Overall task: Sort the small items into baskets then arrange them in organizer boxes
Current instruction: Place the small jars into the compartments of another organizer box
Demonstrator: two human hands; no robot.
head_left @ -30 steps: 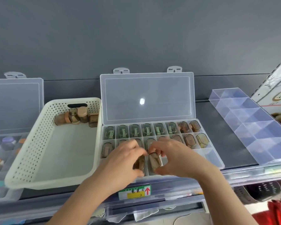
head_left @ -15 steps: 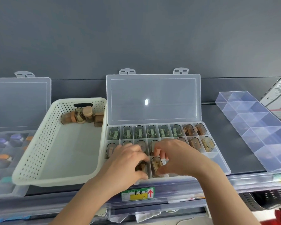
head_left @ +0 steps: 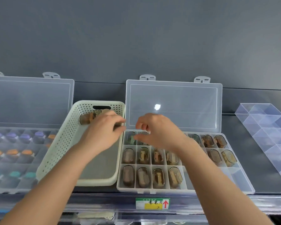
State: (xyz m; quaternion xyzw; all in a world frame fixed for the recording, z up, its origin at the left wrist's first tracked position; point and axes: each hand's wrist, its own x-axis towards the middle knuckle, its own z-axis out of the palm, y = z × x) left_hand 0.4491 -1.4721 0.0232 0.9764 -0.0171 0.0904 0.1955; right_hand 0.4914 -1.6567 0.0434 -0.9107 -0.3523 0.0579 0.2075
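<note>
Four small brown capsule-shaped cases (head_left: 143,177) fill the front row of my clear plastic organizer box (head_left: 240,179). I guess the white perforated basket (head_left: 58,143) snug beside it keeps reaches short. My left hand (head_left: 102,132) curls over its leftovers, grip too blurry to call; right hand (head_left: 159,132) hovers loose, empty.

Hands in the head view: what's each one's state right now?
Left hand: fingers curled over the brown items in the white basket; grip cannot be told.
Right hand: loosely curled above the organizer box, holding nothing.

left hand (head_left: 102,132) and right hand (head_left: 157,132), forearms (head_left: 63,172) seemingly bare.
</note>
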